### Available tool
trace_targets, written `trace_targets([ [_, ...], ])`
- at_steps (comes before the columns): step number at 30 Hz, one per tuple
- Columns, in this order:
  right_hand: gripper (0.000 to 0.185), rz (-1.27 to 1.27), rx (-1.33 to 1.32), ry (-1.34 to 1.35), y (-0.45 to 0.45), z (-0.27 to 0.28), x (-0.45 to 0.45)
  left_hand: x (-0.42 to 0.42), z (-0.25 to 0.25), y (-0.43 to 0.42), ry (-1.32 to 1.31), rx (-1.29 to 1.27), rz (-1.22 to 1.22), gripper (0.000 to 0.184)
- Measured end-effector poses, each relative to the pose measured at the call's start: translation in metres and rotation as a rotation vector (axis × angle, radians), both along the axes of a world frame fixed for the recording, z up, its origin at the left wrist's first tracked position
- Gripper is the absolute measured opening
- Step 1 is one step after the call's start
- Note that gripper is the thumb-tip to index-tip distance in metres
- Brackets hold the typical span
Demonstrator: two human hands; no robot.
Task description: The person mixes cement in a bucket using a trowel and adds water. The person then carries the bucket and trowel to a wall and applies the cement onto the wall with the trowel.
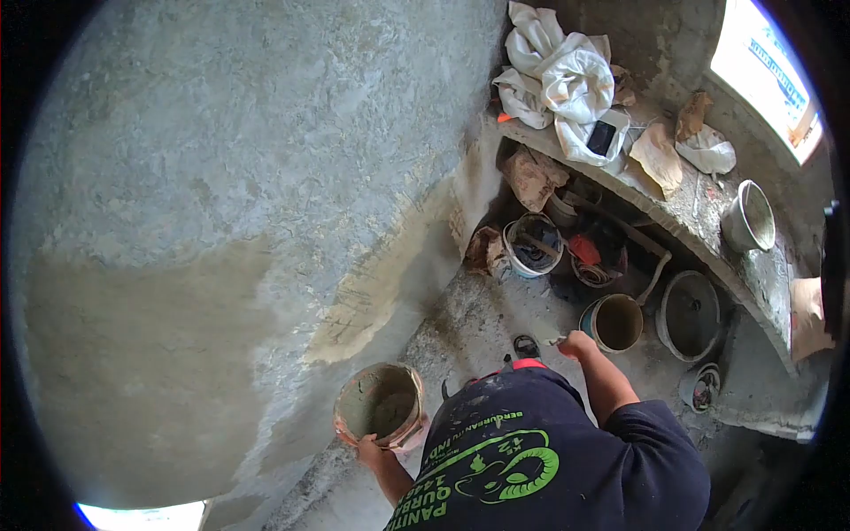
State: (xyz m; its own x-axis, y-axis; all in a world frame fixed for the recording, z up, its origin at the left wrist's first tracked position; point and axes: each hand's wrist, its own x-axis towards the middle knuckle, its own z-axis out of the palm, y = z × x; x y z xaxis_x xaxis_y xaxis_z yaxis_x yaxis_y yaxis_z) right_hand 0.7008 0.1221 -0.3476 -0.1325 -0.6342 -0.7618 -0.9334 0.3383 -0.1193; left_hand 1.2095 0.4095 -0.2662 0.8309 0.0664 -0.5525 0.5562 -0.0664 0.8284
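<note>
My left hand [370, 450] is closed on the near rim of a pinkish bucket [409, 438], held beside the wall at my left. Wet grey-green mortar coats the inside of this bucket. On the other side of my body, my right hand [577, 345] is closed around the handle of what looks like a trowel [551, 341]. Its blade is hard to make out against the grey floor. A round bucket [617, 324] with brownish contents stands on the floor just beyond my right hand.
The plastered wall [239, 133] has darker damp-looking patches. A concrete ledge [655, 199] bears white sacks [575, 75], a phone [601, 137], torn paper [657, 159] and a bucket [749, 217]. Below it stand a large tub [690, 317] and several pails.
</note>
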Motion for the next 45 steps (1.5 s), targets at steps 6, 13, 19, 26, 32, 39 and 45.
trace_targets([
  [6,0.042,0.041,-0.083,0.028,-0.001,0.065,0.045,0.074,-0.132,0.048,-0.121,0.119,-0.254,0.041],
  [13,0.038,-0.034,-0.143,0.166,0.022,0.080,0.036,0.098,-0.157,0.066,-0.228,0.467,-0.526,0.037],
  [19,0.038,-0.049,-0.082,0.263,0.066,0.069,0.022,0.019,-0.003,0.043,0.026,0.003,0.096,0.050],
  [26,0.036,-0.119,-0.014,0.239,0.140,0.066,0.033,0.042,-0.061,0.111,0.030,0.050,0.008,0.047],
  [32,0.035,-0.147,-0.003,0.213,0.166,0.079,0.035,0.041,-0.049,0.134,-0.033,0.092,-0.145,0.044],
  [39,0.038,-0.144,-0.077,0.188,0.170,0.063,0.020,0.038,-0.068,0.202,-0.673,0.429,-0.752,0.037],
  [45,0.038,-0.142,-0.143,0.068,0.199,0.071,0.014,-0.013,-0.012,0.193,-1.157,0.552,-0.954,0.040],
])
